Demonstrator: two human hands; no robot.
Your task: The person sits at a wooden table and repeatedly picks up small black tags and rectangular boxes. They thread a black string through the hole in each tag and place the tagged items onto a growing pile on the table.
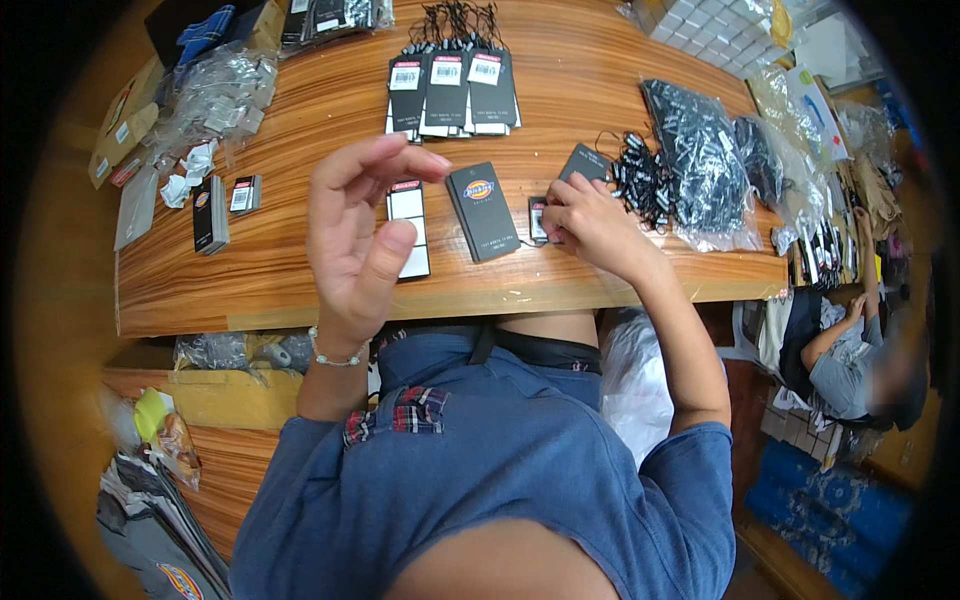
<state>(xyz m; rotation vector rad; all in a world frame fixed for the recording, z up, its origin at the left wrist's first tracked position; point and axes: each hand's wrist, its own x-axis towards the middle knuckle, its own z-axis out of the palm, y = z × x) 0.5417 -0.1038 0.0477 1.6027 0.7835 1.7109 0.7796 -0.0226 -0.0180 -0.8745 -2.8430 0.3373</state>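
A taped front edge (480, 303) bounds the wood-grain surface (275, 250) across mid-frame; bare grain stretches left of the raised left hand (348, 240), its fingers and thumb apart. Right of it, at centre, lies a black hang-tag stack (484, 215); the right hand (592, 225) bends over a small tag (536, 222), its grip unclear.

lower left: grey garments (140, 530) | right of centre: white plastic bag (638, 375) | right: co-worker (842, 383)
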